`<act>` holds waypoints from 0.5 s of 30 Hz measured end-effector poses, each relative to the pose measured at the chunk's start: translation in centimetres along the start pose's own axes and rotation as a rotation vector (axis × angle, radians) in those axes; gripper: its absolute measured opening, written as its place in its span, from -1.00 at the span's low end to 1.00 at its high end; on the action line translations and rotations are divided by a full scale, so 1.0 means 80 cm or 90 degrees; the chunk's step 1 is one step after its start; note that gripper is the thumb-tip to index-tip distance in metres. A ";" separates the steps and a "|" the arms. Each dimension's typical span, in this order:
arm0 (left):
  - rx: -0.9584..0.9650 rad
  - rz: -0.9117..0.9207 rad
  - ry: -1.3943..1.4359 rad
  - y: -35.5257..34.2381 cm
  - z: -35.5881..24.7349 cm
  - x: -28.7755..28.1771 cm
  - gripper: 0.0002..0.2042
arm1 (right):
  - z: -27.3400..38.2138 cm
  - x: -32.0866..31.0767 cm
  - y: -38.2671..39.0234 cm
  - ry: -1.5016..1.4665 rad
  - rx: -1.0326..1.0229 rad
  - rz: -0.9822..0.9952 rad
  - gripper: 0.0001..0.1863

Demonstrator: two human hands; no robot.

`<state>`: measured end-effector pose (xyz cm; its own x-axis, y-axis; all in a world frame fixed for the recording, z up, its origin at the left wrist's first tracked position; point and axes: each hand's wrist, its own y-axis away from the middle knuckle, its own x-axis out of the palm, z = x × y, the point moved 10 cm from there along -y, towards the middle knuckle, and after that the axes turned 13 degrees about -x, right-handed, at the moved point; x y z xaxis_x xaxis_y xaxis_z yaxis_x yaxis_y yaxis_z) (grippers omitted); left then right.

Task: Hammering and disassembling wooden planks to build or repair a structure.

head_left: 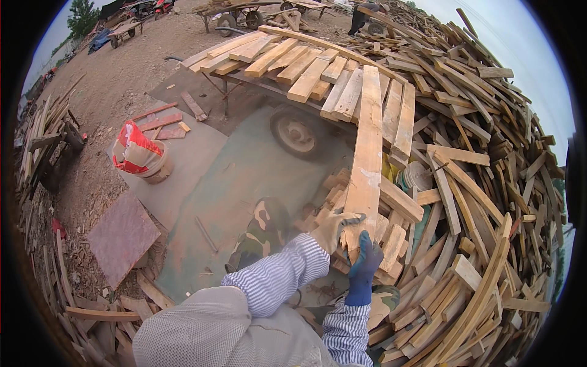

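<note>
A long pale plank point(365, 147) runs from near me up toward the top of a cart point(269, 58) loaded with boards. My left hand point(334, 227), in a beige glove, is closed on the near end of the plank's left side. My right hand point(365, 255), in a blue glove, grips the same end on the right, just below. The plank's near end looks split and ragged. Short wood pieces point(396, 241) are stacked beneath and beside it. My legs in camouflage trousers show below.
A large heap of loose timber point(489, 159) fills the right. The cart's wheel point(292, 131) stands on a greenish sheet point(214, 171). At left are a bucket with a red-and-white sack point(137, 150), a square board point(123, 238) and more scrap wood. A person point(358, 18) stands far behind.
</note>
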<state>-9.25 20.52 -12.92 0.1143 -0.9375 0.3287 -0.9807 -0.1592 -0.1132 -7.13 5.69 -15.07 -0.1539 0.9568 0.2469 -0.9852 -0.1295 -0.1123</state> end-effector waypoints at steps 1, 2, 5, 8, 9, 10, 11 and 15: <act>-0.003 -0.009 0.003 0.005 -0.004 0.000 -0.41 | 0.017 0.006 0.002 -0.008 -0.084 0.010 -0.63; 0.014 -0.026 0.027 0.012 -0.013 -0.003 -0.47 | 0.021 0.009 0.005 -0.006 -0.077 0.016 -0.63; -0.077 -0.069 0.210 0.009 0.003 -0.028 -0.56 | 0.029 0.037 0.010 -0.012 -0.020 0.081 -0.62; -0.213 -0.099 0.450 0.015 -0.011 -0.039 -0.61 | 0.035 0.066 0.004 -0.024 -0.022 0.132 -0.63; -0.239 -0.116 0.529 0.024 -0.020 -0.043 -0.64 | 0.043 0.085 0.008 -0.024 -0.025 0.143 -0.63; -0.164 -0.123 0.399 0.023 -0.038 -0.058 -0.61 | 0.047 0.099 0.008 -0.023 -0.030 0.152 -0.64; -0.162 -0.123 0.400 0.023 -0.040 -0.064 -0.61 | 0.044 0.107 0.003 -0.022 -0.031 0.154 -0.64; -0.148 -0.236 0.478 0.041 -0.053 -0.111 -0.57 | 0.024 0.157 -0.011 -0.067 0.036 0.187 -0.60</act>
<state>-14.17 29.66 -12.23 0.3780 -0.3734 0.8472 -0.9180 -0.2693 0.2910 -8.35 17.36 -10.05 -0.4363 0.8447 0.3101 -0.8998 -0.4131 -0.1406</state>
